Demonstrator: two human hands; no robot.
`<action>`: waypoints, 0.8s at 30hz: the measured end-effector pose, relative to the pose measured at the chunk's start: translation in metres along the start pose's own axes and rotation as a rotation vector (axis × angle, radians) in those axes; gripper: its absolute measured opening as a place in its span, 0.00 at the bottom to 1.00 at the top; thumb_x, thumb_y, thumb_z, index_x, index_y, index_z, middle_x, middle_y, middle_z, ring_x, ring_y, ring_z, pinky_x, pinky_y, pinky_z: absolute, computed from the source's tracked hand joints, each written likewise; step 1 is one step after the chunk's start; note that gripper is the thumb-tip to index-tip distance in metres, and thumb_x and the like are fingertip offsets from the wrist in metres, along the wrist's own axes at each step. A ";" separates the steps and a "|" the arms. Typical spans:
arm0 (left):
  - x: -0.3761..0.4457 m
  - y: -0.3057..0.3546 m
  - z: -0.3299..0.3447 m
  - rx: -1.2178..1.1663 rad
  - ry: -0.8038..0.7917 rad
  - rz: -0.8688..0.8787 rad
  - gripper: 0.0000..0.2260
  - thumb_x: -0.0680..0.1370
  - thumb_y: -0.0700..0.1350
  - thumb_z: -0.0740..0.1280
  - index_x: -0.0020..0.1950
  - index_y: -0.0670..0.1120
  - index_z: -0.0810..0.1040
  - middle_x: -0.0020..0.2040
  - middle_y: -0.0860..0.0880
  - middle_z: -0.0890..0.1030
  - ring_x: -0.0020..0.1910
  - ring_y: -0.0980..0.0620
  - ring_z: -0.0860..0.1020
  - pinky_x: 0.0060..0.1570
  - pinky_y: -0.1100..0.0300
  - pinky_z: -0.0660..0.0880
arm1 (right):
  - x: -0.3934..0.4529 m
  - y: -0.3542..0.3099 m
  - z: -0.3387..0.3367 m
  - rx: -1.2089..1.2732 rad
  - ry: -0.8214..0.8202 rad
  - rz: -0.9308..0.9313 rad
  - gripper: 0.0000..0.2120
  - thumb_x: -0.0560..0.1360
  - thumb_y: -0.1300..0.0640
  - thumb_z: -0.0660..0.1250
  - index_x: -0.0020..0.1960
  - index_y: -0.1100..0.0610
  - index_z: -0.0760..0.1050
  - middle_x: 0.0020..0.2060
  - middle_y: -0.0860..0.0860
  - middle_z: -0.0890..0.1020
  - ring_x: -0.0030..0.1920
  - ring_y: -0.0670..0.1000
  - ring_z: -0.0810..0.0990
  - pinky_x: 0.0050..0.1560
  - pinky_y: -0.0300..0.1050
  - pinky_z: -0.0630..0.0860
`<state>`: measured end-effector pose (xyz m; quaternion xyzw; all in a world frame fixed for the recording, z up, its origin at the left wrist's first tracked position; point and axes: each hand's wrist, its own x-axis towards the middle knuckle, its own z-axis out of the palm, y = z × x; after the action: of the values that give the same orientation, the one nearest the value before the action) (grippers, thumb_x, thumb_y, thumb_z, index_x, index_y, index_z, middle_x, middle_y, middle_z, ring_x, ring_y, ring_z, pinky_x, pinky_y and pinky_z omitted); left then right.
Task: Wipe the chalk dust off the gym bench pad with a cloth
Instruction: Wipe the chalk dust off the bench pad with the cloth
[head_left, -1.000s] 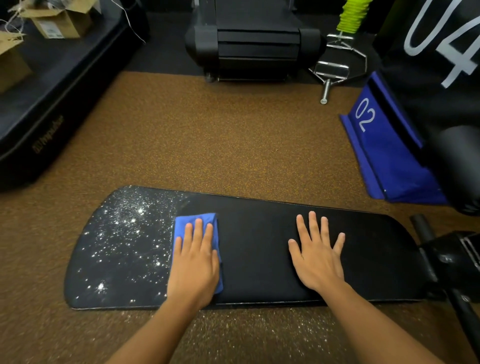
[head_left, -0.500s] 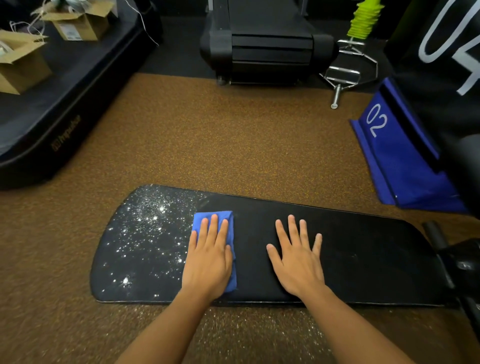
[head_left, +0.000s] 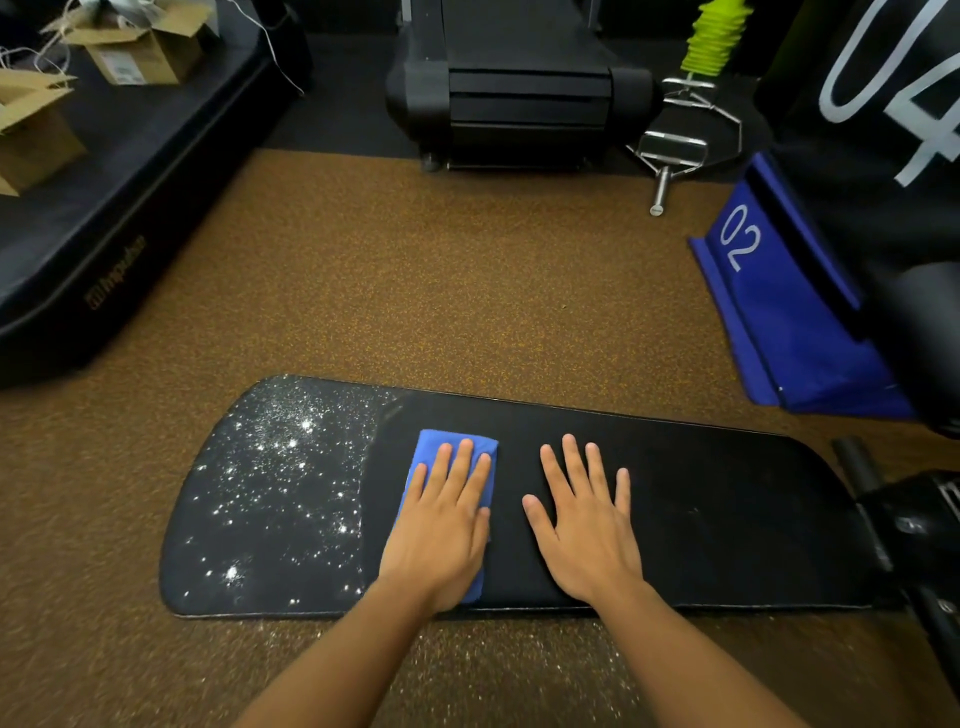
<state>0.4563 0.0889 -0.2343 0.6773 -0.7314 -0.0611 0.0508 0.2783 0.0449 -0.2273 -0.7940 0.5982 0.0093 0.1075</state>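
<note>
Head view: your left hand (head_left: 441, 525) presses flat on one folded blue cloth (head_left: 453, 446); your right hand (head_left: 587, 525), fingers spread, rests at its 3 o'clock on the long black padded bench pad (head_left: 727, 519).

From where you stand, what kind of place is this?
Most likely a gym: a padded bench dusted with chalk, a treadmill on the far side, and a cable handle on the speckled rubber floor.

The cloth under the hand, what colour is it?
Blue. The cloth lies flat under the left hand on the black bench pad, seen in the head view.
</note>
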 end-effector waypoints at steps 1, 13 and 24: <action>0.003 -0.003 -0.002 -0.007 -0.007 0.006 0.25 0.80 0.52 0.47 0.76 0.45 0.57 0.76 0.45 0.59 0.75 0.44 0.56 0.71 0.44 0.54 | 0.000 0.000 0.000 0.000 -0.004 0.001 0.32 0.75 0.35 0.33 0.76 0.46 0.37 0.77 0.48 0.40 0.75 0.52 0.35 0.73 0.60 0.36; -0.013 -0.008 -0.005 -0.069 0.022 -0.250 0.27 0.79 0.54 0.40 0.77 0.46 0.46 0.78 0.46 0.46 0.76 0.46 0.42 0.73 0.47 0.45 | 0.002 0.001 -0.005 -0.014 -0.081 -0.013 0.33 0.71 0.35 0.27 0.73 0.46 0.30 0.76 0.49 0.36 0.74 0.54 0.32 0.71 0.61 0.35; -0.015 -0.016 -0.006 0.014 -0.036 -0.155 0.26 0.80 0.55 0.46 0.77 0.46 0.50 0.77 0.45 0.52 0.76 0.43 0.49 0.70 0.48 0.45 | 0.002 0.000 -0.007 -0.027 -0.110 -0.037 0.34 0.69 0.35 0.25 0.72 0.47 0.29 0.75 0.51 0.34 0.72 0.55 0.30 0.71 0.63 0.35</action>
<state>0.4745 0.1027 -0.2304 0.7310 -0.6780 -0.0720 0.0278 0.2782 0.0420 -0.2209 -0.8046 0.5766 0.0589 0.1295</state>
